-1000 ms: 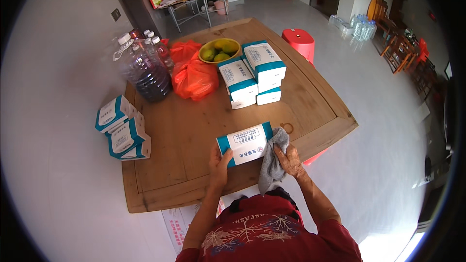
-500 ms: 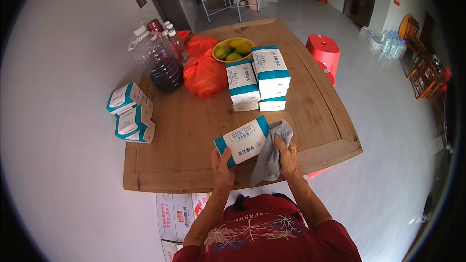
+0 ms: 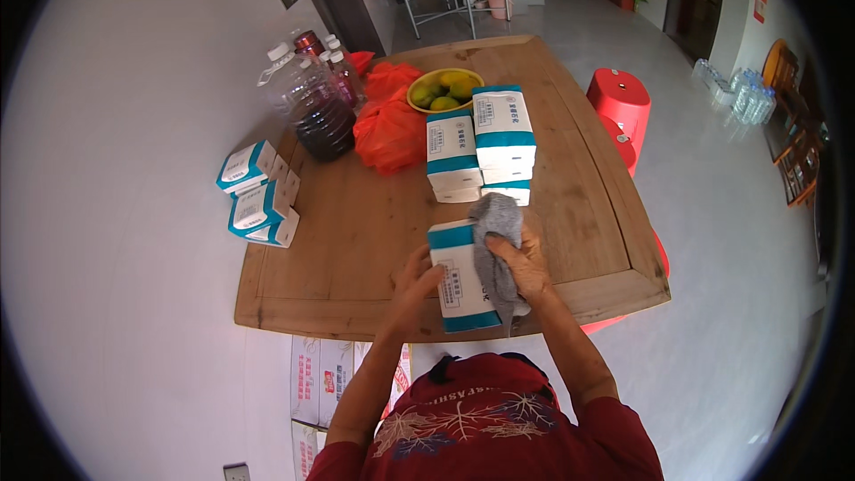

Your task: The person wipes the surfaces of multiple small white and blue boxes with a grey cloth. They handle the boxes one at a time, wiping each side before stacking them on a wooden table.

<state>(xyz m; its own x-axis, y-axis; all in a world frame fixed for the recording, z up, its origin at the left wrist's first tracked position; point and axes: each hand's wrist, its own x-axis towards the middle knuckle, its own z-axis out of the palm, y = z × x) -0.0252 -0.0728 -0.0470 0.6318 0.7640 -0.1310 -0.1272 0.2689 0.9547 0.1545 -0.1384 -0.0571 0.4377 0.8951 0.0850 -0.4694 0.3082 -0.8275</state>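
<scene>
A white and teal tissue pack (image 3: 459, 281) is held near the front of the wooden table, its long side running toward me. My left hand (image 3: 415, 285) grips its left edge, thumb on the near face and the other fingers partly hidden. A crumpled grey cloth (image 3: 497, 245) is bunched in my right hand (image 3: 525, 265), pressed against the pack's right side and covering part of it. Just beyond, more tissue packs (image 3: 504, 129) stand stacked in two columns. Another small group of tissue packs (image 3: 258, 205) sits at the table's left edge.
On the wooden table (image 3: 347, 276), a large jug of dark liquid (image 3: 322, 129), bottles (image 3: 346, 80), red plastic bags (image 3: 392, 134) and a yellow bowl of green fruit (image 3: 411, 100) stand toward the back. Red stools (image 3: 621, 102) flank the right side. Printed cartons (image 3: 322, 383) lie below the front edge.
The pack has turned from slanted to lengthwise and moved slightly right. My right hand has brought the cloth over its right side; my left hand has shifted up along its left edge.
</scene>
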